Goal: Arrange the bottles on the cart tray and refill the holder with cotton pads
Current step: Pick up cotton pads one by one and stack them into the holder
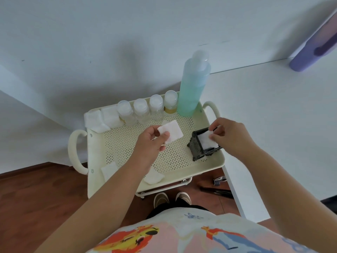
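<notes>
A cream perforated cart tray carries a back row of several small clear bottles and a tall blue-green bottle at the back right. My left hand holds a small stack of white cotton pads above the tray's middle. A black square holder stands at the tray's right, with white pads showing in its top. My right hand pinches the pads at the holder's mouth. Loose pads lie near the tray's front edge, another pad beside my left forearm.
Two stacks of pads sit at the tray's back left corner. A white table adjoins the cart on the right, with a purple object at its far end. Cart handles stick out on both sides. Wooden floor and my shoes lie below.
</notes>
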Available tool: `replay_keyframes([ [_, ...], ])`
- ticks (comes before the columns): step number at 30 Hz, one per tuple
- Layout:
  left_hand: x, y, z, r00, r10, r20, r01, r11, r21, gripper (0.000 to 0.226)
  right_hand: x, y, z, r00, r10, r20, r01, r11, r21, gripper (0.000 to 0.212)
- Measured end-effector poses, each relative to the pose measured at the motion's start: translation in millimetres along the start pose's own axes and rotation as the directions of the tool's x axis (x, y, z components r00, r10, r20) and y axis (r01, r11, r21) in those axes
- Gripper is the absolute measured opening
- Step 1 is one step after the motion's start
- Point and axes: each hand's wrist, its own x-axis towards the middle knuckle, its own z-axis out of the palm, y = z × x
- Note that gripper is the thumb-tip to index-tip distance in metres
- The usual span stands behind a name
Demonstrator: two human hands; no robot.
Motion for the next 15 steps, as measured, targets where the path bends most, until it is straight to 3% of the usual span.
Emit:
replay_keyframes([
  [3,-4.8,0.6,10.3,1.0,-0.003,0.002,0.003,1.0,0.019,0.009,-2.6,1.0,6.0,0.981,-0.193,0.005,0.187,0.942,-0.277,0.012],
  [6,-11.3,0.6,23.2,1.0,0.014,-0.001,-0.014,0.997,0.078,0.015,-3.9,7.5,3.2,0.945,-0.304,-0.117,0.236,0.887,-0.397,0.008],
  [8,-14.8,0.7,32.0,0.999,0.03,-0.012,-0.029,0.995,0.1,0.014,-4.9,11.6,-0.6,0.953,-0.284,-0.103,0.211,0.87,-0.447,0.017],
  [12,-20.1,3.5,49.8,0.998,0.061,0.003,-0.061,0.993,0.097,0.01,-5.3,16.8,-5.1,0.979,-0.177,0.104,0.205,0.833,-0.514,0.055],
  [15,-20.7,5.3,63.1,0.996,0.089,0.02,-0.091,0.986,0.141,0.01,-8.1,18.7,-12.4,0.973,-0.226,-0.039,0.194,0.902,-0.385,0.051],
])
